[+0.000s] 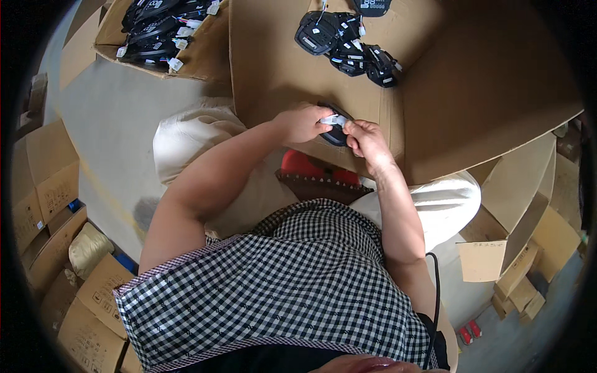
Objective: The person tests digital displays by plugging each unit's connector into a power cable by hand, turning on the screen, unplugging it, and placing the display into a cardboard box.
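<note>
My left hand [305, 123] is closed in a pinch on a white plug connector [332, 119]. From the other side my right hand [368, 140] pinches the same white plastic, its thumb and fingers pressed together. I cannot make out whether this is one connector or two joined. Directly beneath the fingertips is a black, rounded display unit [336, 138], partly covered by both hands, over the near part of a large cardboard box [273, 68]. Farther in, several similar black display units [348, 46] with short wires and white plugs lie on the cardboard.
At the far left stands a smaller carton [208, 59] packed with more display units [158, 31]. Open cartons [43, 168] line the left side, and others [528, 211] stand at the right. Below my hands shows something red [314, 166] between my knees.
</note>
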Tool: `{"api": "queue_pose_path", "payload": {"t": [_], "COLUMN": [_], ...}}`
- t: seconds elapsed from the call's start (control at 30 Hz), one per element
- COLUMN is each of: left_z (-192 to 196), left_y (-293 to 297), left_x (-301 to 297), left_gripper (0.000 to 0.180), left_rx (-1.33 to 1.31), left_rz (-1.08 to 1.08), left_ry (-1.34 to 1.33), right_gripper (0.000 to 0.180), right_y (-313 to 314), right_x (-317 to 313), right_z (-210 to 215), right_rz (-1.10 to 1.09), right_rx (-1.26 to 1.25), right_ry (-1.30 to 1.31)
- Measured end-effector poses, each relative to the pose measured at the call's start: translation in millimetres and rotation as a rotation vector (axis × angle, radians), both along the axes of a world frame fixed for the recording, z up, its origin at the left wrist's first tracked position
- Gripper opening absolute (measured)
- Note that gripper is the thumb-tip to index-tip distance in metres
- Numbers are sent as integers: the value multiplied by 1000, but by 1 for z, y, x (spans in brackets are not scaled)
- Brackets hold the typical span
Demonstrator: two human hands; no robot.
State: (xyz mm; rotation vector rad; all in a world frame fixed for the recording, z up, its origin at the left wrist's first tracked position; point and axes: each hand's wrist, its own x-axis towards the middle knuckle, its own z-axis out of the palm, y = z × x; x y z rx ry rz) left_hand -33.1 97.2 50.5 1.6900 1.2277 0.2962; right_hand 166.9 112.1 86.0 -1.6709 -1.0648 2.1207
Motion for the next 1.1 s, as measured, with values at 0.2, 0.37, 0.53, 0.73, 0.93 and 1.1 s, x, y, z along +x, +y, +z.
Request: {"api": "queue_pose_path", "payload": {"t": [0.2, 0.37, 0.53, 0.73, 0.93, 1.1], "left_z": [23, 13, 45, 108, 108, 107], "left_y": [-21, -39, -19, 11, 22, 25], "left_x": [15, 11, 7, -16, -2, -1], "left_gripper": [13, 11, 13, 20, 22, 18], "left_rx": [69, 193, 106, -3, 53, -30], "left_rz": [-111, -220, -132, 447, 517, 544], "left_ry": [339, 377, 399, -62, -185, -144], "right_gripper": [21, 21, 19, 26, 28, 17], "right_y": [-21, -36, -6, 79, 112, 127], "right_x": [7, 8, 17, 58, 9, -10], "right_z": [-9, -12, -7, -88, -221, -248], "right_rz": [-118, -16, 111, 9, -12, -529], "right_rx": [-382, -439, -185, 461, 511, -118], "right_ry": [200, 254, 29, -528, -709, -64]}}
